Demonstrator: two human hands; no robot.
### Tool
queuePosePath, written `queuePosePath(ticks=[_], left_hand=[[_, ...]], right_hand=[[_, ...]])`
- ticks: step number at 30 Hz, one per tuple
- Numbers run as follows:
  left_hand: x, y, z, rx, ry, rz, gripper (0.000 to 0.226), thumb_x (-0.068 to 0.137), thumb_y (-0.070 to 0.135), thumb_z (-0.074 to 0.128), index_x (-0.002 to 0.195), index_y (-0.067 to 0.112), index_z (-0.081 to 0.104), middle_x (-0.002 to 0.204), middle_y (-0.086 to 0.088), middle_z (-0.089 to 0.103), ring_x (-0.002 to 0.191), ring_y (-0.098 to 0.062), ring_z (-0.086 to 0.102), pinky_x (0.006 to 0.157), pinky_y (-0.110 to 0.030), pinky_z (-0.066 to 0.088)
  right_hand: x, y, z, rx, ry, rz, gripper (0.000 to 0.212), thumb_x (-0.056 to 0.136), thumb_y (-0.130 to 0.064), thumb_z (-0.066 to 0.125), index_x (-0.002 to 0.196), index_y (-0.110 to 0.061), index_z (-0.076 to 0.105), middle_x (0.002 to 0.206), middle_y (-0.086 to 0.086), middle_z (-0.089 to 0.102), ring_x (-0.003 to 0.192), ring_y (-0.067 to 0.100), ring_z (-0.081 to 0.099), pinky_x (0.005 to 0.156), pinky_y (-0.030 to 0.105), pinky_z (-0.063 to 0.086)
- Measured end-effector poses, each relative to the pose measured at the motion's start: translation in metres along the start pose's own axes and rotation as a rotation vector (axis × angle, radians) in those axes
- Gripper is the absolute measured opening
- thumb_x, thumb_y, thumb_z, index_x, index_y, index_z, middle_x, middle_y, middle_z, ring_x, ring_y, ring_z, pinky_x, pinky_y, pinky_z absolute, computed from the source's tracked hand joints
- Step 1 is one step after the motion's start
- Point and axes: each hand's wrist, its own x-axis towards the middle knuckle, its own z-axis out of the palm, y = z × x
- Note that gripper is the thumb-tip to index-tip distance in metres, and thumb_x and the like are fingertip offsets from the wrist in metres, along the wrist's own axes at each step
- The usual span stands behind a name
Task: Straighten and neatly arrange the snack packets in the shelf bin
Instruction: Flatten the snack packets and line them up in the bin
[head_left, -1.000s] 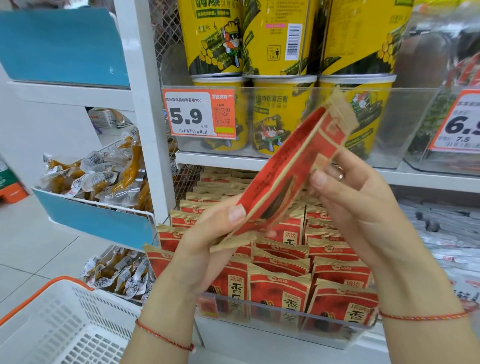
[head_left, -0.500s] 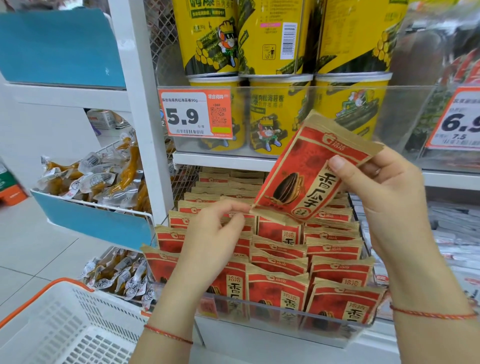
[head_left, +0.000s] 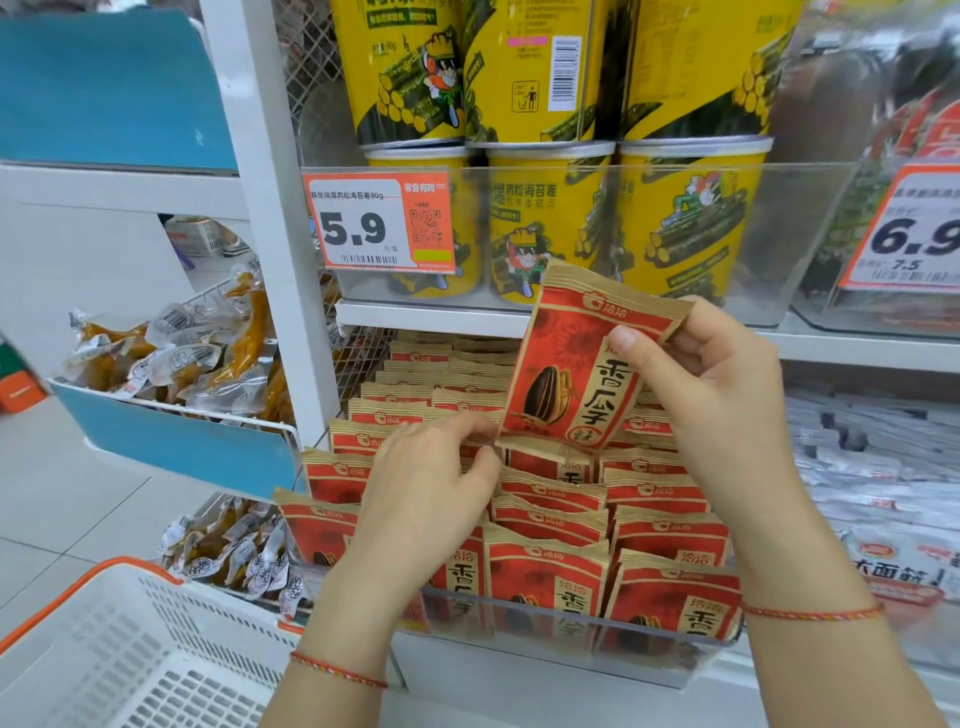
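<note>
A flat red and tan packet (head_left: 582, 364), printed with a dark sunflower seed and bold black characters, is held upright and slightly tilted above the rows of matching packets. The right hand (head_left: 711, 400) pinches its upper right edge, thumb across the printed front and fingers curled behind the crimped tan top. The left hand (head_left: 426, 483) sits lower and to the left, its fingertips drawn together at the packet's bottom left corner, just above the packets standing beneath; whether it grips that corner or one of the lower packets cannot be told. The other packets (head_left: 550, 519) stand in overlapping rows, each a thin paper-look pouch with a tan serrated band along the top and a glossy red face. They fill a clear plastic bin (head_left: 571, 623) whose smooth transparent front wall shows the lowest row through it. On the shelf above, yellow round tubs (head_left: 545, 218) with pale lids stand stacked behind another clear wall, beside an orange-bordered price tag (head_left: 379, 221) reading 5.9. To the left, crinkled clear pouches of brown snacks (head_left: 182, 358) lie heaped in a wire rack with a blue front panel. A white slotted basket (head_left: 119, 654) with an orange rim sits at the lower left. Thin red cords circle both wrists.
</note>
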Motion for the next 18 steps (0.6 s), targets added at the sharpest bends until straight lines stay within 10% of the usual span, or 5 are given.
queuePosePath(ticks=[18], left_hand=[[0.003,-0.006,0.005,0.008,0.009,0.03,0.032,0.097,0.028,0.048,0.127,0.034,0.057,0.11,0.024,0.059,0.111,-0.006,0.051,0.109,-0.037,0.035]], right_hand=[[-0.004,0.018,0.005,-0.724,-0.252,0.173,0.011,0.085,-0.032,0.067,0.094,-0.037,0.063,0.088,-0.01,0.069,0.091,0.018,0.064,0.082,0.043,0.052]])
